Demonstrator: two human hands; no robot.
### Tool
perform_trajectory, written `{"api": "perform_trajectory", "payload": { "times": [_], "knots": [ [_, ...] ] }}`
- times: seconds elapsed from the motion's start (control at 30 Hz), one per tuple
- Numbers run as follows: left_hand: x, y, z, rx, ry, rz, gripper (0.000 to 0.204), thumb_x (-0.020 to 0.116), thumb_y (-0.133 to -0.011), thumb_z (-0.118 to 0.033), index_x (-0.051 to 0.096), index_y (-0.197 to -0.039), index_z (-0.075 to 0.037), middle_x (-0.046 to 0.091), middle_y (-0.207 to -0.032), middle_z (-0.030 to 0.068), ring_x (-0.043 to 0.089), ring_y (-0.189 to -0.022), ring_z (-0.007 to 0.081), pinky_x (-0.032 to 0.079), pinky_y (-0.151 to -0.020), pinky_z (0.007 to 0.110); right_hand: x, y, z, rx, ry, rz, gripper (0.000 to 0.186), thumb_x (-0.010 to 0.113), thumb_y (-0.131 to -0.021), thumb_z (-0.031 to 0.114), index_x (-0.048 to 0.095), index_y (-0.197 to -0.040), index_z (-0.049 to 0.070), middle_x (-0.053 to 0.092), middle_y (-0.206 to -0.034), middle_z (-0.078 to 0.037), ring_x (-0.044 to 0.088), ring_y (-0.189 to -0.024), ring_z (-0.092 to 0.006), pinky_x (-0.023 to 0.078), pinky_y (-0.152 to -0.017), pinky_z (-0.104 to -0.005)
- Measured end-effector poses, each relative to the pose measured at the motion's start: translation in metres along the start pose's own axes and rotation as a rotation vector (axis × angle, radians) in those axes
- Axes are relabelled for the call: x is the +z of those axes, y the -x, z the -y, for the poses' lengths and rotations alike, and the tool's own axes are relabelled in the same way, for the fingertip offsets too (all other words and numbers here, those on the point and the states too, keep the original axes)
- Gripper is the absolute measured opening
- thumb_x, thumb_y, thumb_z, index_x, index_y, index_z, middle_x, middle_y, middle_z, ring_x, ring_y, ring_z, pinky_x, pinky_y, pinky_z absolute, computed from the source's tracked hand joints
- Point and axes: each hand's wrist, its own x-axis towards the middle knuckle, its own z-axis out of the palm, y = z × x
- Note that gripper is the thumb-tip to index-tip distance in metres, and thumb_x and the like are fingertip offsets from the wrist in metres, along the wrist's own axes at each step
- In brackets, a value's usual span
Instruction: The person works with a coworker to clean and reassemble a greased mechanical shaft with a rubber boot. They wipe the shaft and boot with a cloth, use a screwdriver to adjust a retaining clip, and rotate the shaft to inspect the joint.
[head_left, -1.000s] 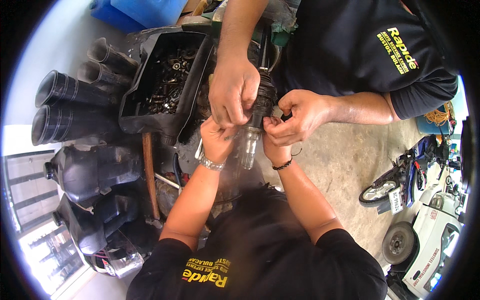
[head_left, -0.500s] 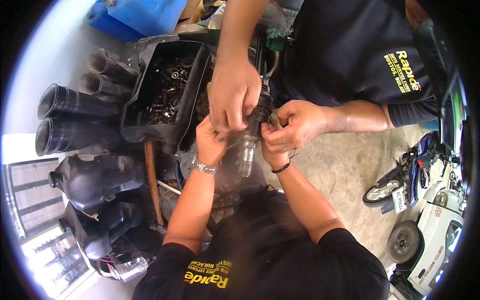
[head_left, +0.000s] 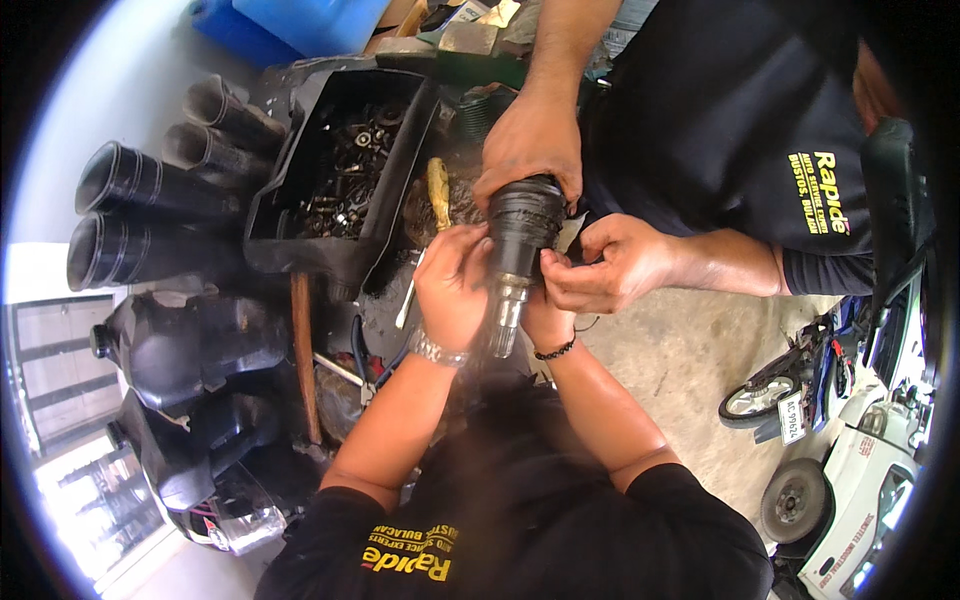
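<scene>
A drive shaft's joint end with a ribbed black rubber boot (head_left: 525, 212) and a splined metal stub (head_left: 510, 315) points toward me, held between several hands. My left hand (head_left: 452, 285), below a metal watch, is curled against the boot's left side. On the other side is my right hand (head_left: 548, 322), below a dark beaded bracelet; its fingers are hidden behind the joint and the co-worker's hand. From above, a co-worker's hand (head_left: 535, 145) wraps the top of the boot. The co-worker's other hand (head_left: 605, 268) pinches at its right edge, what it pinches being too small to make out.
A black bin (head_left: 268, 235) of greasy nuts and bolts stands to the left. Near it are a yellow-handled screwdriver (head_left: 438, 190), a wooden handle (head_left: 304, 360) and pliers (head_left: 365, 365). Black jugs (head_left: 200, 340) line the far left. A motorcycle (head_left: 770, 385) stands on the right.
The boot has tilted into clearer view. The co-worker's upper hand has shifted up and right onto its top. My left hand has moved right, baring the screwdriver and pliers.
</scene>
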Motion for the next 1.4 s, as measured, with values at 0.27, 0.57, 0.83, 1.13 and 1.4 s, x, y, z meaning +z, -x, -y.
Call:
{"api": "perform_trajectory", "payload": {
  "times": [0.27, 0.57, 0.83, 1.13, 1.4],
  "knots": [
    [0.007, -0.004, -0.001, -0.118, 0.061, -0.032, 0.010, 0.069, -0.088, 0.002, 0.068, -0.098, 0.002, 0.072, -0.091, 0.0141, 0.069, -0.084, 0.0215, 0.053, -0.077, 0.031, 0.004, -0.015, 0.003, 0.093, -0.218, -0.027, 0.023, 0.066, -0.089, 0.002, 0.060, -0.111, 0.001, 0.063, -0.110, -0.012, 0.061, -0.097, -0.0202, 0.052, -0.080, -0.0330],
    [0.009, -0.005, -0.003, -0.162, 0.017, -0.083, 0.009, 0.072, -0.087, -0.003, 0.069, -0.094, 0.001, 0.073, -0.085, 0.0159, 0.073, -0.078, 0.0228, 0.055, -0.071, 0.032, 0.012, -0.013, 0.005, 0.249, -0.483, -0.103, 0.035, 0.066, -0.088, 0.003, 0.054, -0.121, 0.000, 0.061, -0.115, -0.010, 0.059, -0.107, -0.0216, 0.050, -0.091, -0.0345],
    [-0.007, -0.009, -0.009, -0.651, 0.255, 0.121, 0.020, 0.071, -0.093, -0.019, 0.071, -0.095, 0.001, 0.073, -0.080, 0.0135, 0.067, -0.065, 0.0176, 0.053, -0.062, 0.032, -0.013, -0.021, 0.012, 0.857, -1.576, 0.167, 0.038, 0.048, -0.106, 0.032, 0.048, -0.133, 0.005, 0.059, -0.120, -0.008, 0.059, -0.105, -0.0188, 0.052, -0.088, -0.0322],
    [0.009, 0.029, -0.037, -0.474, 0.643, 0.084, 0.045, 0.067, -0.093, -0.005, 0.056, -0.136, 0.002, 0.068, -0.120, 0.0121, 0.065, -0.100, 0.0098, 0.053, -0.086, 0.025, -0.068, -0.057, 0.078, 0.500, -1.594, 0.465, 0.040, 0.052, -0.094, 0.025, 0.054, -0.130, 0.008, 0.055, -0.127, -0.011, 0.053, -0.120, -0.0232, 0.046, -0.101, -0.0380],
    [0.008, 0.020, -0.027, -0.595, 0.519, 0.055, 0.013, 0.065, -0.091, -0.009, 0.067, -0.101, -0.002, 0.071, -0.097, 0.0085, 0.067, -0.089, 0.0138, 0.054, -0.074, 0.032, -0.086, -0.123, 0.090, -1.051, 0.336, 0.619, 0.009, 0.061, -0.083, 0.022, 0.067, -0.088, 0.017, 0.059, -0.101, 0.000, 0.057, -0.101, -0.0189, 0.047, -0.078, -0.0333]
  ]
}}
